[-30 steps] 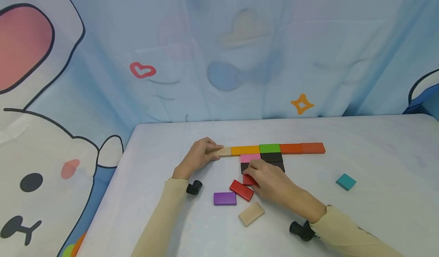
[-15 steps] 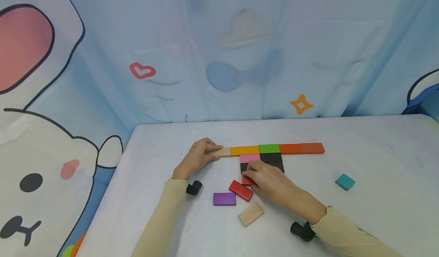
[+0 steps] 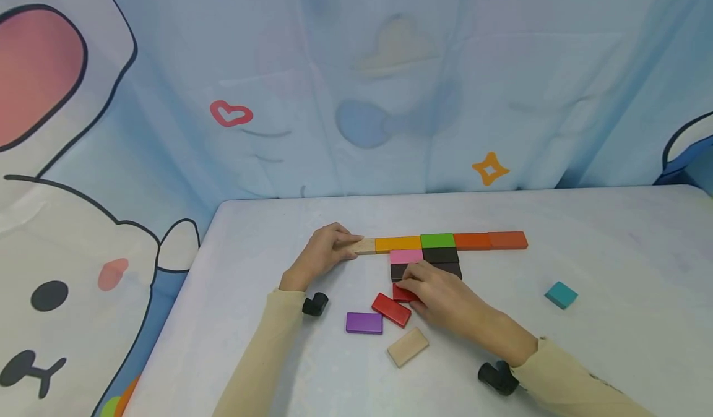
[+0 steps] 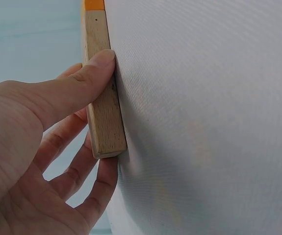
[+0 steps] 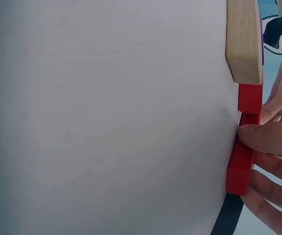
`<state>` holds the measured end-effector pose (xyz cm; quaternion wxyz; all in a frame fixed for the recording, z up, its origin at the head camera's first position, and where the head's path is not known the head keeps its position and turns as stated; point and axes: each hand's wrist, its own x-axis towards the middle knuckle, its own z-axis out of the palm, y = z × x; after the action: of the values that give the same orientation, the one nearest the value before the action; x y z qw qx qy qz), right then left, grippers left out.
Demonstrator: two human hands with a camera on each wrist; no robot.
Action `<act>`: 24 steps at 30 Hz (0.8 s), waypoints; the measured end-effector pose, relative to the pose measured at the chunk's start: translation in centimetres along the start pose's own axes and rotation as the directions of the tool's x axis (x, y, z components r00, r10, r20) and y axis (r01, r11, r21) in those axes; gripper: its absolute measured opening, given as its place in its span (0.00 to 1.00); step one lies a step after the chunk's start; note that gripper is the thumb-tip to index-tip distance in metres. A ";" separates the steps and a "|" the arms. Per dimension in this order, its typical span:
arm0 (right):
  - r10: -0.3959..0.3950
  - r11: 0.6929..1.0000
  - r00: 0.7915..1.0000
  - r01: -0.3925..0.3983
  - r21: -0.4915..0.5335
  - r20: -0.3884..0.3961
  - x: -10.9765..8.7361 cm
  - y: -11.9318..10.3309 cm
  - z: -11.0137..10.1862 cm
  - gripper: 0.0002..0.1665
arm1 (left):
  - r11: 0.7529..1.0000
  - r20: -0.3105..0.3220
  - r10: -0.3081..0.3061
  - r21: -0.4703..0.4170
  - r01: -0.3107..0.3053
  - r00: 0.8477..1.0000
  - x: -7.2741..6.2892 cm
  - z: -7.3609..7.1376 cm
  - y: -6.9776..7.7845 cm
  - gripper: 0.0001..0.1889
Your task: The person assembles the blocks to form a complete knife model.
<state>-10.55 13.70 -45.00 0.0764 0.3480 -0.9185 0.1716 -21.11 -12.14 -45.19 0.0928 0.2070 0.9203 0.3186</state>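
The far wooden block (image 3: 366, 247) is pinched by the left hand (image 3: 321, 255); nearer, a red block (image 3: 402, 293) by the right hand (image 3: 448, 296).

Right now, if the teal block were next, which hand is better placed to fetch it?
Probably the right hand: it is nearer the teal block, though it would first have to let go of a red block. The left hand is farther off, pinching a wooden block.

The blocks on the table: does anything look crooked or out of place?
The teal block lies alone, off to the right and turned at an angle. Near the right hand, one red block and a plain wooden block also lie slanted, unlike the straight row of blocks farther back.
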 end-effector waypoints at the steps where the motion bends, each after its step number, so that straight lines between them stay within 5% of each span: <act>1: -0.001 1.000 1.000 0.001 0.002 0.000 0.0 0.0 0.0 0.20 | 1.000 0.000 -0.002 0.001 0.002 1.000 0.0 0.0 0.0 0.20; 24: 0.058 0.996 0.998 -0.059 -0.062 -0.007 0.5 -0.4 0.0 0.19 | 1.000 0.008 0.020 -0.003 -0.020 1.000 -0.1 -0.2 0.0 0.20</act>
<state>-10.60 13.12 -44.72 0.0844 0.3181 -0.9330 0.1458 -21.11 -12.24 -45.00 0.0936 0.2173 0.9174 0.3199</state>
